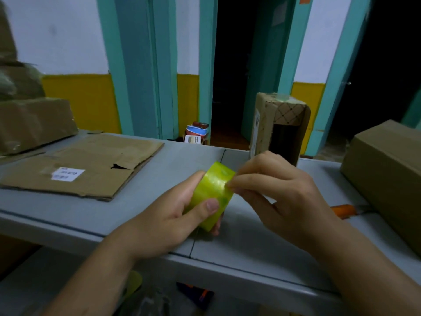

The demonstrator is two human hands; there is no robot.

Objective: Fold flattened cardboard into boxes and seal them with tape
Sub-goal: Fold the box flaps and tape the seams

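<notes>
My left hand [173, 215] grips a yellow-green roll of tape [213, 190] above the grey table, thumb across its face and fingers underneath. My right hand [280, 192] pinches at the roll's outer surface with thumb and forefinger, right where the tape end lies. A flattened cardboard sheet [86, 165] with a white label lies on the table to the left. A folded box [280, 124] stands upright behind my hands, its dark open side facing me and tape on its top.
The grey table [141, 208] has a front edge close to me. A closed cardboard box [387, 179] sits at the right, with an orange-handled tool [342, 209] beside it. Stacked boxes [32, 119] fill the far left. Dark doorways lie behind.
</notes>
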